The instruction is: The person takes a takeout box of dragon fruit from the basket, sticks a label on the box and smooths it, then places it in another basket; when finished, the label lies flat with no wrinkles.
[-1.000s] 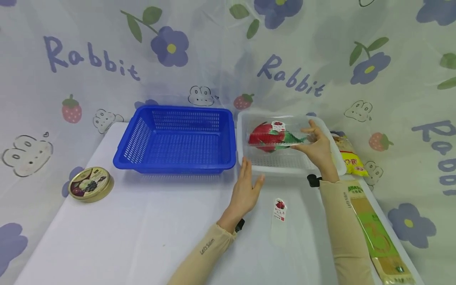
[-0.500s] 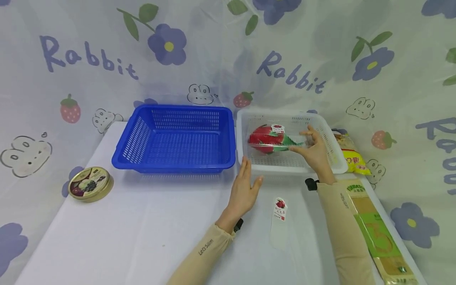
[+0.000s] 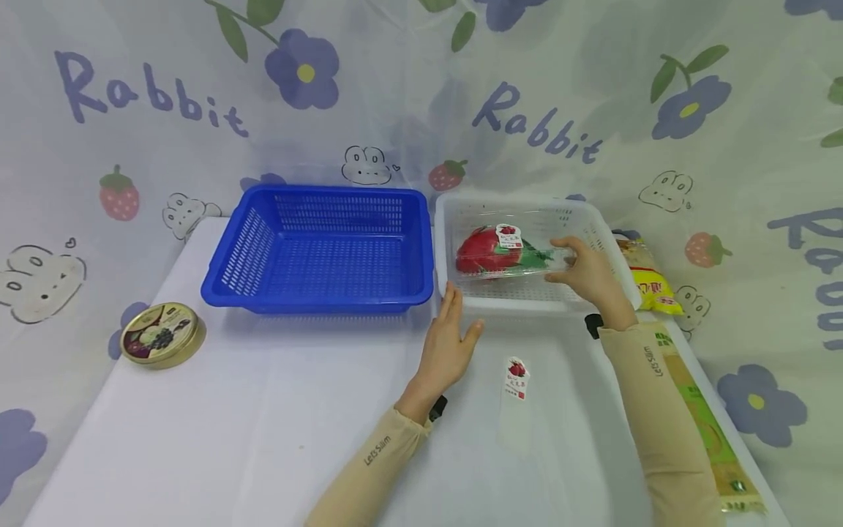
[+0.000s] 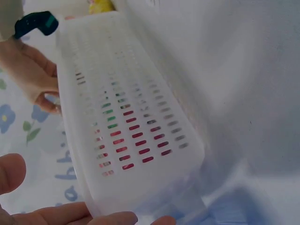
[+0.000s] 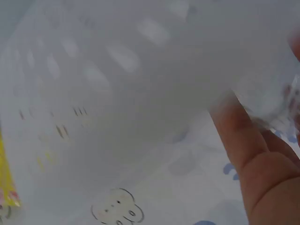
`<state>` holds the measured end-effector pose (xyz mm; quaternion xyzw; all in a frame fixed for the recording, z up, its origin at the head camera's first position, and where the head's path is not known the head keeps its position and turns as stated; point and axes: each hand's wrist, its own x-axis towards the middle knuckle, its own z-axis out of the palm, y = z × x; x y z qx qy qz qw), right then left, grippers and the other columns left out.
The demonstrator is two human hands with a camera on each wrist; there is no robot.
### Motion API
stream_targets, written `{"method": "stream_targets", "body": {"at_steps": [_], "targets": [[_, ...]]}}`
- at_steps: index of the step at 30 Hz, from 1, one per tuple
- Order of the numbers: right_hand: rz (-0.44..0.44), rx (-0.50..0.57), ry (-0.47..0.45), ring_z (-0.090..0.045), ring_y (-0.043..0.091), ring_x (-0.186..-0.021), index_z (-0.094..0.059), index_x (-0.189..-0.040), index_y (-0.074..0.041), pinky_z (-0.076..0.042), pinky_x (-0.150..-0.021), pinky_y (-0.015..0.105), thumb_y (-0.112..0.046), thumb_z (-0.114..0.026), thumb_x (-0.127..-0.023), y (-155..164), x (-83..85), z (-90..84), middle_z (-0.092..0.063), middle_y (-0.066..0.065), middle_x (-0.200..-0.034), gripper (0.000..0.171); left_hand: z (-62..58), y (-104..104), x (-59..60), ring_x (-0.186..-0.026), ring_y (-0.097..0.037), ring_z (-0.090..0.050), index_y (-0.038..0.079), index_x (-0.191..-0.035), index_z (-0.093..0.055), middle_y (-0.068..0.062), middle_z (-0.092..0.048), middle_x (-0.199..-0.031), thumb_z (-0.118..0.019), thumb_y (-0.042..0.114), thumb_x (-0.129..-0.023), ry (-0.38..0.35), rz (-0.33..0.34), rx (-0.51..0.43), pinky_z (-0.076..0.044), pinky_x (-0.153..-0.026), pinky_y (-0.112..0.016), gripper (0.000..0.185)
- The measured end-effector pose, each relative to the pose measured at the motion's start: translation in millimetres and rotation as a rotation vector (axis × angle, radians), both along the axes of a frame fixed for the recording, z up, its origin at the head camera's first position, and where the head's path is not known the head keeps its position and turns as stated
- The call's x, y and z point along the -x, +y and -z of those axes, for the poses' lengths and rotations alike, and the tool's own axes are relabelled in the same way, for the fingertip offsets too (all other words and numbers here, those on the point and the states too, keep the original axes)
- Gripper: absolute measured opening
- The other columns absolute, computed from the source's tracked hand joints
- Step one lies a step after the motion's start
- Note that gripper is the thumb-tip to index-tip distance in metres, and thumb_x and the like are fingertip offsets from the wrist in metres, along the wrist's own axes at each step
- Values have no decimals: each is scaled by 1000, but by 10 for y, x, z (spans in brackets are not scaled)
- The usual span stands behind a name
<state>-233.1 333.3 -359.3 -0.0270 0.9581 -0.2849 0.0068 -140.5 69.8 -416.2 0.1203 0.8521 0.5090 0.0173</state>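
Note:
A red dragon fruit with green scales lies in a clear plastic box inside the white basket. My right hand grips the right end of that box, thumb at the front and fingers behind; the box sits at a slight slant in the basket. In the right wrist view the basket wall blurs across most of the picture. My left hand has its straight fingers against the white basket's front left corner, thumb spread away. Red and green show through the basket's slots in the left wrist view.
A blue basket stands left of the white one. On the table are a round gold tin at left and a labelled clear strip at front. A yellow packet and a long green packet lie at right.
The clear box with the dragon fruit has turned slightly aslant, its right end shifted with my right hand. My left hand stays at the basket corner. The head view has shifted a little.

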Motion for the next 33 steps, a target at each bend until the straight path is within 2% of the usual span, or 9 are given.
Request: {"method": "stream_targets", "body": {"at_steps": [4, 10, 14, 16, 21, 23, 26, 28, 33], "targets": [[-42, -18, -171, -49, 47, -123, -42, -144, -5, -47, -96, 57, -18, -73, -87, 64, 79, -185, -37, 30, -149, 66, -6, -5, 1, -147, -34, -22, -1, -151, -24, -11, -10, -164, -51, 28, -100, 0, 9, -7, -20, -116, -62, 65], [-150, 87, -475, -42, 49, -131, -29, -150, 1, -45, -103, 52, -33, -49, -101, 220, 267, -354, -26, 32, -153, 62, 5, -23, 3, -147, -35, -23, -3, -151, -24, -13, -11, -163, -51, 27, -100, 2, 3, -12, -20, -116, -62, 65], [-163, 43, -567, -37, 50, -134, -31, -147, 7, -39, -109, 53, -34, -42, -104, 195, 387, -409, -28, 32, -152, 60, 9, -32, -2, -147, -37, -23, -4, -150, -26, -14, -12, -163, -52, 25, -99, 3, 3, -12, -21, -115, -63, 64], [-162, 5, -570, -38, 51, -134, -36, -144, 8, -40, -108, 53, -32, -42, -104, 147, 425, -424, -31, 33, -150, 58, 4, -32, -5, -147, -37, -22, -4, -150, -26, -13, -12, -163, -52, 25, -99, 3, 7, -10, -21, -115, -63, 64], [-238, -223, -529, -41, 52, -130, -48, -136, 10, -47, -100, 54, -26, -44, -103, 12, 445, -430, -42, 34, -142, 50, -11, -31, -14, -148, -36, -19, -3, -150, -26, -11, -11, -164, -53, 25, -99, -5, 16, -2, -20, -116, -64, 65], [-266, -312, -502, -42, 52, -129, -50, -133, 10, -45, -100, 57, -25, -45, -102, -38, 432, -417, -45, 33, -140, 47, -17, -35, -17, -148, -35, -18, -3, -151, -25, -10, -10, -164, -53, 25, -99, -4, 15, 3, -19, -116, -64, 65], [-285, -383, -464, -42, 52, -129, -50, -133, 10, -40, -104, 60, -23, -45, -101, -105, 388, -373, -45, 33, -140, 46, -20, -44, -19, -149, -35, -17, -2, -151, -25, -9, -9, -164, -53, 26, -99, 0, 15, 7, -19, -116, -64, 65], [-278, -399, -443, -37, 53, -131, -47, -135, 11, -35, -107, 62, -23, -45, -101, -130, 349, -313, -41, 35, -143, 48, -19, -50, -20, -149, -35, -17, -3, -151, -24, -9, -9, -164, -53, 26, -99, 3, 16, 9, -19, -115, -64, 66], [-252, -399, -397, -21, 56, -138, -29, -146, 8, -22, -113, 64, -26, -41, -104, -145, 220, -140, -15, 37, -153, 56, -10, -72, -3, -148, -36, -18, -3, -151, -24, -9, -8, -164, -54, 25, -99, 19, 18, 29, -21, -115, -64, 66]]}}
